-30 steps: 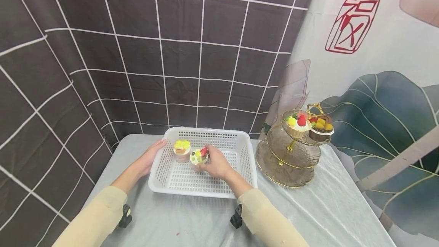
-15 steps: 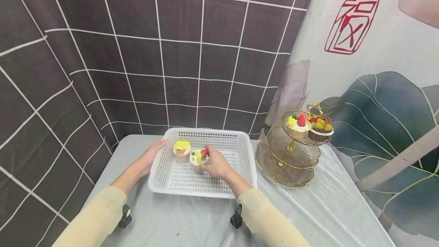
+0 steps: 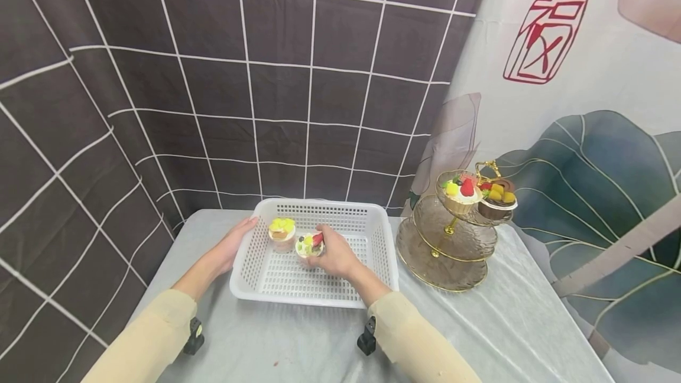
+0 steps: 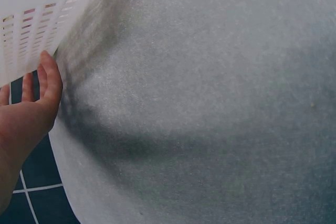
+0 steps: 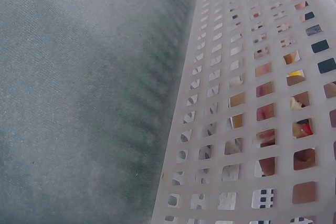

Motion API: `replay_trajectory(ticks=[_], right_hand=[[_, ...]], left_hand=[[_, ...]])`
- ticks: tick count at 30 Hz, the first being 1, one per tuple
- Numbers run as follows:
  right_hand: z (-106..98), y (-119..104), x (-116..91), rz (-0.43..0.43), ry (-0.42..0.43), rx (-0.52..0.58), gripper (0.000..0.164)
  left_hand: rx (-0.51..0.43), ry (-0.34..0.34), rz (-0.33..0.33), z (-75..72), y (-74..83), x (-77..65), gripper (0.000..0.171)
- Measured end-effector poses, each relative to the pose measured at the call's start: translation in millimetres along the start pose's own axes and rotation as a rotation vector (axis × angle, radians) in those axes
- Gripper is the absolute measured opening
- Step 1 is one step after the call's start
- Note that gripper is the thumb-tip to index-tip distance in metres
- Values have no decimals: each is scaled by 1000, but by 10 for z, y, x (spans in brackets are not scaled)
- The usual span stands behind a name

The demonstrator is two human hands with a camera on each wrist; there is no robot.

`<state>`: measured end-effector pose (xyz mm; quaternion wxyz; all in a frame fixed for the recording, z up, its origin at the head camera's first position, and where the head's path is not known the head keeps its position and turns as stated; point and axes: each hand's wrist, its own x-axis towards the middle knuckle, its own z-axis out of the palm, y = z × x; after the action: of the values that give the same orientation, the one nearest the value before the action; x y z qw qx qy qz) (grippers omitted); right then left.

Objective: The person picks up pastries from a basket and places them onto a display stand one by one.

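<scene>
A white plastic basket (image 3: 314, 301) with slotted walls stands on the table. My right hand (image 3: 339, 253) reaches into it and grips a cream-topped cupcake (image 3: 307, 248) decorated with fruit pieces and a red strawberry. Just left of that one sits a second cupcake (image 3: 282, 230) with yellow topping. My left hand (image 3: 233, 247) rests against the basket's left side, fingers extended; the left wrist view shows fingertips touching the outer wall (image 4: 44, 30). From the right wrist, the perforated basket wall (image 5: 244, 114) hides most of the hand and cupcakes, with only bits visible through the holes.
Right of the basket stands a three-tier glass stand (image 3: 468, 240) with gold trim. Its top tier carries a strawberry cupcake (image 3: 463, 192) and a chocolate cupcake (image 3: 497, 197). A pale cloth (image 3: 298, 347) covers the table; a dark grid-patterned curtain (image 3: 276, 93) hangs behind.
Almost nothing differs. The gripped cupcake and my right fingers have shifted very slightly; the left hand and basket stay in place.
</scene>
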<state>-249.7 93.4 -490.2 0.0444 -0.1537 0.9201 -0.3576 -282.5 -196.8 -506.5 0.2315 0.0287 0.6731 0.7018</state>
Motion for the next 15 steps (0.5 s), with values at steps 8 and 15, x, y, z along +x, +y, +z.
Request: replay_trajectory(ticks=[8, 15], right_hand=[[-6, -3, -3, -10, 7, -1, 90], [-19, 3, 3, -7, 9, -32, 83]], left_hand=[[26, 6, -12, 15, 7, -8, 71], [17, 3, -6, 8, 8, 2, 71]])
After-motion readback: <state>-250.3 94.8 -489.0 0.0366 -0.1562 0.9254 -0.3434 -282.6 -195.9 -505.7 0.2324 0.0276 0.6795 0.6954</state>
